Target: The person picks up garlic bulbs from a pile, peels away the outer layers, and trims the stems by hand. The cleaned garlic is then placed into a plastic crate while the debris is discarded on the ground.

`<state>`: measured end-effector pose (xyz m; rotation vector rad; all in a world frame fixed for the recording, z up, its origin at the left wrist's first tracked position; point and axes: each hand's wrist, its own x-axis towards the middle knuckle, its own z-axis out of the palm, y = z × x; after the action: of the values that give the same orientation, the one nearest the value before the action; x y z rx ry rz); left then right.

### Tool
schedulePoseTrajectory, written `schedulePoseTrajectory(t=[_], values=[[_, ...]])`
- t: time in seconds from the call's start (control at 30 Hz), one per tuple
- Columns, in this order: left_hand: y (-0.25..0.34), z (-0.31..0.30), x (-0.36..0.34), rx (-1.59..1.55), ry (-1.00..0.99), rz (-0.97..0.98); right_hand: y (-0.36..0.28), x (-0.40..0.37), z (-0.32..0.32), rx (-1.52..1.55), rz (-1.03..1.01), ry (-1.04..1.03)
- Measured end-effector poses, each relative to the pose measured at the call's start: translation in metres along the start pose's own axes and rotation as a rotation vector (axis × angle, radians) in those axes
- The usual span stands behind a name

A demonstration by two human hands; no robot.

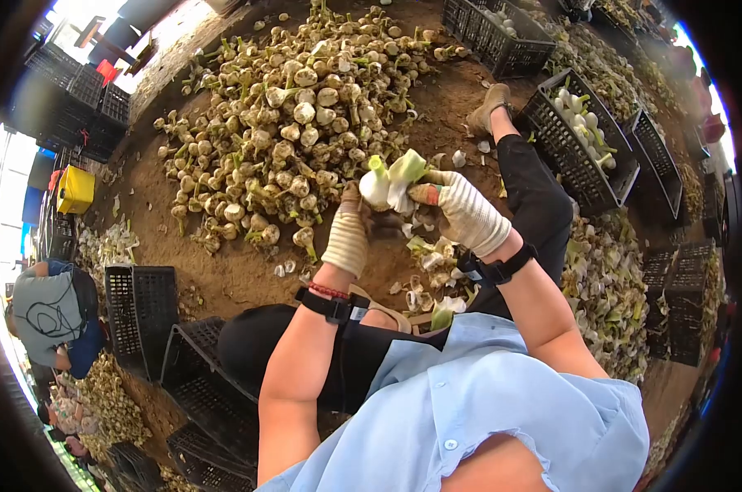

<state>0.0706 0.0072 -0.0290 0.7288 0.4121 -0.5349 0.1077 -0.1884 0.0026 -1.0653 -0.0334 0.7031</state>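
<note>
Both my hands wear cream knit gloves and meet in front of the garlic pile. Fingers of my left hand (350, 230) are closed on a white garlic bulb (375, 189) with a short cut green stem. My right hand (468, 211) pinches a loose flap of garlic skin (404, 182), pale with a green top, right beside the bulb. Just beyond my hands spreads a big heap of unpeeled garlic (305, 115), brownish, stems on. Shed garlic skins (436, 261) lie on the dirt below my right hand.
At right, a black crate (572, 176) holds cleaned garlic bulbs; another crate (502, 49) stands behind it. Black crates (141, 320) sit at my left. Peelings (605, 287) pile up beside my right leg. A person (51, 316) bends over at far left, near a yellow container (75, 190).
</note>
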Motion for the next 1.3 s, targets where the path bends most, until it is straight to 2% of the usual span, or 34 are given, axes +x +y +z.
schedulePoseTrajectory(t=[0.07, 0.1, 0.13, 0.2, 0.23, 0.27, 0.33, 0.37, 0.4, 0.43, 0.47, 0.5, 0.53, 0.67, 0.7, 0.73, 0.83, 0.93, 1.0, 1.07, 1.3], values=[[-0.010, -0.011, 0.018, 0.501, 0.315, 0.676, 0.000, -0.002, 0.004, 0.024, -0.037, 0.054], [-0.012, -0.008, 0.016, 0.684, 0.356, 0.847, -0.005, -0.006, 0.008, -0.248, -0.074, 0.092], [-0.013, -0.006, 0.014, 0.686, 0.355, 0.844, -0.005, -0.010, 0.012, -0.516, -0.107, 0.132], [-0.011, 0.000, 0.006, 0.919, 0.220, 1.008, 0.014, -0.008, 0.009, -0.687, -0.190, 0.109], [-0.006, -0.008, 0.007, 0.228, 0.125, 0.599, 0.016, -0.009, 0.006, -0.665, -0.236, 0.083], [-0.004, -0.006, 0.002, 0.435, 0.299, 0.575, 0.016, -0.012, 0.003, -0.643, -0.282, 0.058], [-0.004, -0.021, 0.005, 0.249, 0.148, 0.656, 0.017, -0.014, -0.028, -0.390, -0.105, 0.149], [0.000, -0.019, -0.001, 0.252, 0.147, 0.656, 0.014, -0.018, -0.035, -0.297, -0.118, 0.173], [0.004, -0.013, -0.010, 0.202, 0.128, 0.641, 0.025, -0.015, -0.061, -0.438, -0.194, 0.261], [0.005, -0.010, -0.017, 0.152, 0.108, 0.624, 0.026, -0.013, -0.080, -0.716, -0.060, 0.254], [0.003, -0.011, -0.018, 0.156, 0.104, 0.618, 0.028, -0.014, -0.096, -0.988, 0.082, 0.247], [0.002, -0.010, -0.017, 0.207, 0.093, 0.645, 0.035, -0.017, -0.104, -1.441, 0.027, 0.208], [0.001, -0.009, -0.016, 0.255, 0.084, 0.673, 0.049, -0.021, -0.109, -1.519, -0.103, 0.282], [-0.006, 0.009, -0.020, 0.548, 0.133, 0.737, -0.001, -0.024, -0.026, -1.206, -0.302, 0.260], [-0.007, 0.014, -0.020, 0.662, 0.145, 0.843, -0.008, -0.023, -0.007, -1.240, -0.424, 0.244], [-0.008, 0.017, -0.021, 0.665, 0.139, 0.841, -0.012, -0.019, 0.003, -1.229, -0.450, 0.235], [-0.007, 0.024, -0.025, 1.047, 0.189, 1.117, -0.011, -0.014, 0.015, -1.342, -0.493, 0.286], [-0.007, 0.026, -0.030, 1.143, 0.186, 1.144, -0.003, -0.009, 0.011, -1.492, -0.547, 0.292], [-0.009, 0.028, -0.031, 1.119, 0.213, 1.104, -0.001, -0.007, 0.011, -1.653, -0.536, 0.301], [-0.007, 0.025, -0.028, 1.089, 0.176, 1.118, -0.002, -0.002, 0.001, -1.620, -0.547, 0.300], [-0.007, 0.008, -0.022, 0.834, 0.089, 0.880, -0.005, 0.012, -0.045, -1.471, -0.572, 0.366]])
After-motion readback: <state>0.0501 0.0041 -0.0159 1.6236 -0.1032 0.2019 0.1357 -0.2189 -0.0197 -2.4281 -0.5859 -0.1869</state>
